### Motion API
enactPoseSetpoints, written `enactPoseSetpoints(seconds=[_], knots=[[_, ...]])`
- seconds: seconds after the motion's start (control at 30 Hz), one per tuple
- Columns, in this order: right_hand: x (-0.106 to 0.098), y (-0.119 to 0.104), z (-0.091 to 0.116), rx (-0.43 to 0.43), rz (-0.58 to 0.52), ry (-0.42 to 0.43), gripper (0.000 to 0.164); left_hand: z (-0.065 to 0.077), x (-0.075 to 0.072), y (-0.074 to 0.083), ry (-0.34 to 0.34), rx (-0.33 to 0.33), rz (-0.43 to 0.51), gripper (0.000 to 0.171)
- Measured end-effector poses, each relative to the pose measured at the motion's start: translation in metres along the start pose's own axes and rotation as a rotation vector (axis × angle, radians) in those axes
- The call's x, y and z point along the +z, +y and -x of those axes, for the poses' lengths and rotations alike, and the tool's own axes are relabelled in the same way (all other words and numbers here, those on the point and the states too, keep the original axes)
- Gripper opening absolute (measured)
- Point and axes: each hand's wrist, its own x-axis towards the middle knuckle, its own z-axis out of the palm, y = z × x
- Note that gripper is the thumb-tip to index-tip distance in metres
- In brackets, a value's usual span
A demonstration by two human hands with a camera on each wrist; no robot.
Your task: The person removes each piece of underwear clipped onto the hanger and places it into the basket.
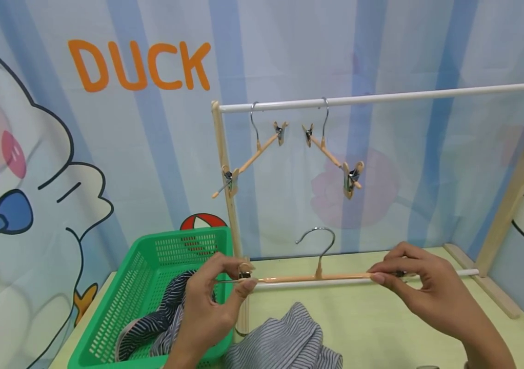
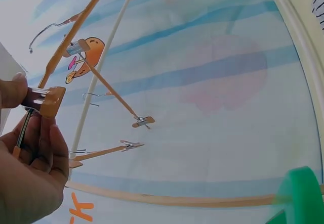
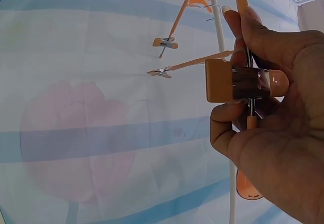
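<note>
A wooden clip hanger [image 1: 289, 279] with a metal hook is held level above the table, hook upward. My left hand [image 1: 211, 312] pinches its left end, with thumb and fingers at the clip [image 2: 52, 101] there. At the other end my right hand [image 1: 428, 289] grips the bar between thumb and fingers, beside the right clip [image 3: 219, 80]. No cloth hangs from either clip. Below the hanger, a grey striped garment [image 1: 285, 338] lies bunched on the table.
A green basket [image 1: 119, 302] holding dark striped clothes stands at the left. Behind, two more clip hangers [image 1: 259, 151] hang from the white rail [image 1: 405, 96] of a wooden-legged rack. A lower white bar [image 1: 467, 272] runs behind my hands. The table [image 1: 382, 328] is pale yellow.
</note>
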Motion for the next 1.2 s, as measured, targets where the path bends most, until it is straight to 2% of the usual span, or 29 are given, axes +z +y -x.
enactPoseSetpoints(seconds=[0.3, 0.43, 0.6, 0.67, 0.9, 1.07, 1.2], knots=[[-0.002, -0.002, 0.0, 0.04, 0.034, 0.014, 0.041, -0.001, 0.0, -0.005, 0.001, 0.031, -0.032, 0.031], [-0.004, -0.003, 0.0, 0.141, 0.037, 0.012, 0.046, -0.001, -0.001, -0.005, 0.015, 0.033, -0.026, 0.032], [-0.008, -0.002, 0.0, 0.235, 0.057, -0.034, 0.037, -0.001, -0.002, -0.007, 0.011, 0.01, -0.004, 0.029], [-0.009, 0.0, 0.0, 0.241, 0.06, -0.044, 0.036, -0.001, -0.002, -0.008, 0.006, -0.009, 0.011, 0.028], [-0.011, 0.005, 0.001, 0.244, 0.022, -0.049, 0.03, -0.002, -0.002, -0.011, 0.03, 0.0, 0.078, 0.026], [-0.011, 0.006, 0.001, 0.232, 0.021, -0.042, 0.025, -0.002, -0.003, -0.01, 0.026, -0.024, 0.105, 0.024], [-0.01, 0.005, 0.001, 0.194, -0.003, -0.02, 0.03, -0.003, -0.004, -0.01, -0.007, -0.09, 0.11, 0.023]])
